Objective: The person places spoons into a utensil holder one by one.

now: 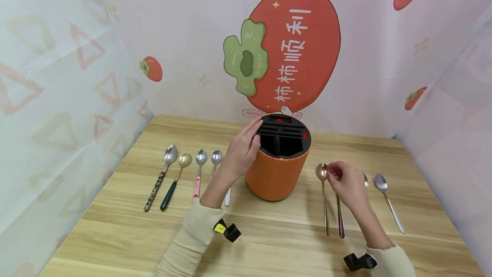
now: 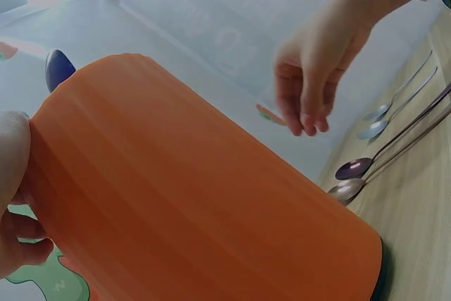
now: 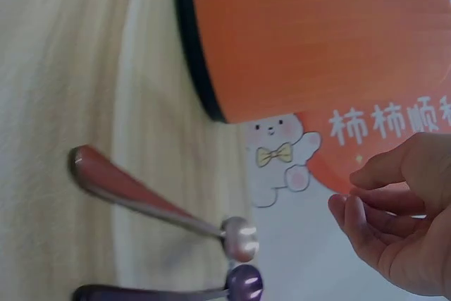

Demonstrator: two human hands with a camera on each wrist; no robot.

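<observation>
My left hand (image 1: 243,151) rests on the left rim of an orange cylindrical knife block (image 1: 274,178) with a black slotted top. A dark purple spoon (image 1: 276,143) stands in its large front opening; its bowl shows at the top in the left wrist view. My right hand (image 1: 347,183) hovers above the spoons on the right, fingers loosely bent and holding nothing. Below lie a copper-coloured spoon (image 1: 322,173) and a purple spoon (image 1: 341,221), its bowl hidden by the hand in the head view. In the right wrist view both spoons (image 3: 241,239) lie apart from the fingers.
Left of the block lie spoons with patterned (image 1: 153,193), dark green (image 1: 169,195) and pink (image 1: 197,185) handles, and another spoon (image 1: 217,157) partly behind my left arm. A silver spoon (image 1: 390,202) lies far right, beside one mostly hidden. Printed cloth walls enclose the wooden table (image 1: 261,234).
</observation>
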